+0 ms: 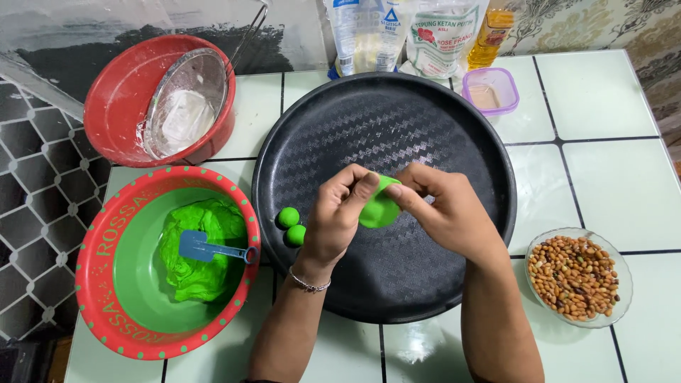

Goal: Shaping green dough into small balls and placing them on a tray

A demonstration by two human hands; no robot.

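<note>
I see both hands, left hand [337, 213] and right hand [443, 209], pinching a flattened bright green dough piece [378, 208] over the round black tray [425, 120]; two small green dough balls [291, 225] lie beside, on the pale tiled table [610, 163].

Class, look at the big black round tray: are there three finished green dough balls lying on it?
No. Only two green dough balls lie on the black tray, near its left edge; both hands hold another green piece.

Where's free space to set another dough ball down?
Bare tray floor beyond both hands, toward the flour bags, and nearer, below the wrists. Bare tiles right, above the peanut dish. Crowded left: two green balls, dough bowl.
</note>
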